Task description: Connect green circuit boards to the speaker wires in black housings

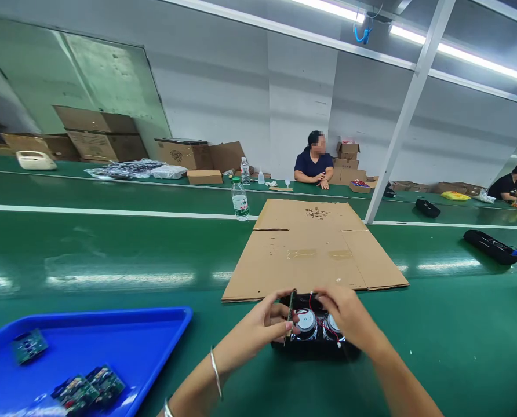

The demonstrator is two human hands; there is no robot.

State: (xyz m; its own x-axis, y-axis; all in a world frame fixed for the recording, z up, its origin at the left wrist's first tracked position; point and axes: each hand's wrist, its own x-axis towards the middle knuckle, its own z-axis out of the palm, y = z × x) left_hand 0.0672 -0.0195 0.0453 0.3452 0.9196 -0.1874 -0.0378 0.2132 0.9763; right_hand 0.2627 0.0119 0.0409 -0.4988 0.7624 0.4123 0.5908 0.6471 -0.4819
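A green circuit board [290, 313] stands on edge between the thumb and fingers of my left hand [269, 321], over the left end of a black speaker housing [315, 349]. Inside the housing two round speakers [305, 322] show, with red wires around them. My right hand [345, 315] is above the housing's right part, its fingers pinched at a small white connector [312, 293] on a red wire. Part of the right speaker lies hidden behind that hand.
A blue tray [154, 324] with several circuit boards [30, 346] sits at the left. Flattened cardboard [319, 246] lies beyond the housing, a water bottle [240, 200] behind it. Black housings [493, 247] rest at the right. Two people sit across the line.
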